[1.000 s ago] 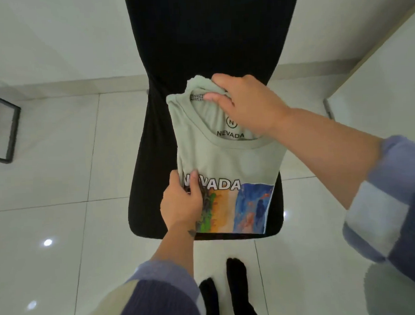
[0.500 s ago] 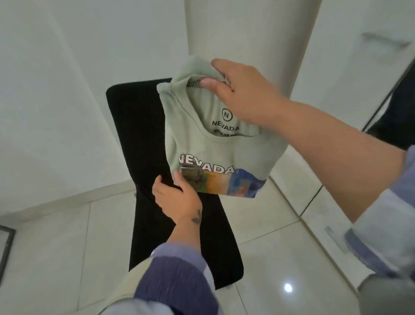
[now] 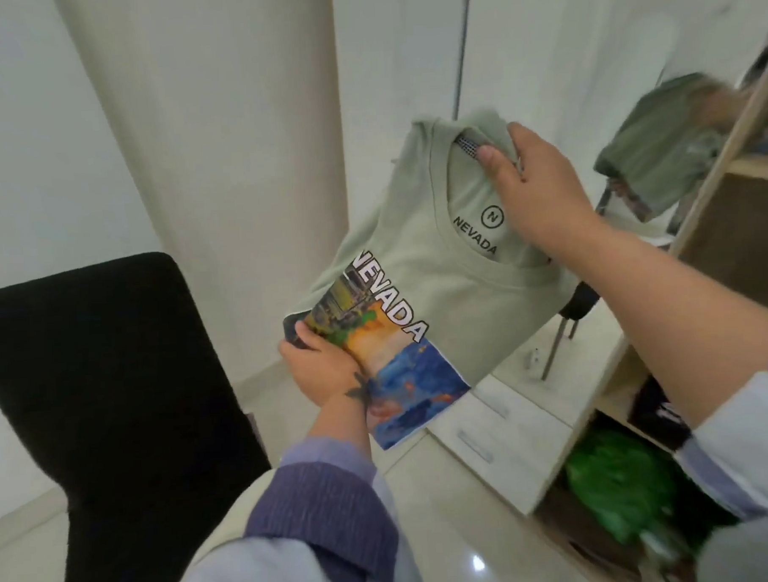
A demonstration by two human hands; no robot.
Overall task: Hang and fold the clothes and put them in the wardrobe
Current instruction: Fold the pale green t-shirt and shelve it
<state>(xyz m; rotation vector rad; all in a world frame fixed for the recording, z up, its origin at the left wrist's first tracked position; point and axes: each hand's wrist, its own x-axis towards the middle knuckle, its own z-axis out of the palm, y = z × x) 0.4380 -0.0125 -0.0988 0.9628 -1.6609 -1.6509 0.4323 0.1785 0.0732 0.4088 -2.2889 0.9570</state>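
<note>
White walls and pale floor tiles [image 3: 431, 508] frame a black chair [image 3: 113, 390] at left and an open wardrobe [image 3: 723, 249] at right. Between them a folded green shirt [image 3: 442, 262] (NEVADA printed across it) is held in the air, clear of the chair. The right hand [image 3: 540, 191] pinches its collar; the left hand [image 3: 324, 368] clasps its lower corner from beneath.

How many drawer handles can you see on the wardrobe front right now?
2, both blurred: one drawer handle just right of the folded T-shirt's lower corner, a second handle below it. The T-shirt may hide more.
</note>
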